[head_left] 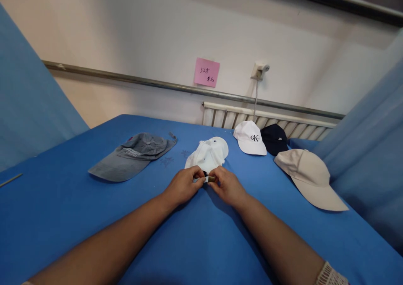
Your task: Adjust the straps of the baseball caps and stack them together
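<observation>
A white cap (208, 152) lies in the middle of the blue table (63, 205), its back strap turned toward me. My left hand (183, 186) pinches the strap from the left. My right hand (227, 186) pinches it from the right, at a small brass-coloured buckle (210, 179). Both hands rest on the cloth, fingertips almost touching.
A grey cap (134, 155) lies to the left. At the back right sit a white cap with black letters (250, 137), a dark navy cap (274, 138) and a beige cap (310, 176). Blue curtains hang on both sides. A radiator (267, 119) and pink note (206, 72) are on the wall.
</observation>
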Tool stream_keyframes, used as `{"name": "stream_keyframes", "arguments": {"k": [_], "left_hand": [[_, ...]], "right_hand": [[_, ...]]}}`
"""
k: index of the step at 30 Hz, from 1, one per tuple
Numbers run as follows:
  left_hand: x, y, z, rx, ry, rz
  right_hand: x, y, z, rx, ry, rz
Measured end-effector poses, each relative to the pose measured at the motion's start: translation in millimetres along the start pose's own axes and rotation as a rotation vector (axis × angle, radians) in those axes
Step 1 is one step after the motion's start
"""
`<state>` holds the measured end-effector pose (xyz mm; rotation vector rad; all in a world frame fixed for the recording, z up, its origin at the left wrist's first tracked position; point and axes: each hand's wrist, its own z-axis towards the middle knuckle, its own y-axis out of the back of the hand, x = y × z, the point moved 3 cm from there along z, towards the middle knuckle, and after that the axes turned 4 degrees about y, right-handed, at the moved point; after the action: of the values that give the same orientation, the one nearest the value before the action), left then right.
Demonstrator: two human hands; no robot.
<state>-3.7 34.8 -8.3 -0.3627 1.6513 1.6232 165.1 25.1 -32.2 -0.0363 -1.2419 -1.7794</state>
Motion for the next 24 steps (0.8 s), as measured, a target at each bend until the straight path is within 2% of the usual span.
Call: {"name": "stream_keyframes", "arguments": {"k": [5,13,19,24], "left_hand": [[4.3,-1.9,1.4,-0.003,-0.017,-0.081],[1.5,-1.2,1.5,0.048,-0.034,-0.106],[-3.0,-0.2,-1.0,0.013,-0.003,-0.021],[-1.6,-1.8,-0.4,-0.022,0.010,-0.070]], "right_hand": [[1.5,2.5,0.7,0.021,0.006,-0.021],[-3.1,2.0,1.1,-0.001,0.075,0.133],[-2.0,0.8,1.2,0.006,0.056,0.136],[-0.9,-0.6,0.3,0.000,0.060,0.107]]}}
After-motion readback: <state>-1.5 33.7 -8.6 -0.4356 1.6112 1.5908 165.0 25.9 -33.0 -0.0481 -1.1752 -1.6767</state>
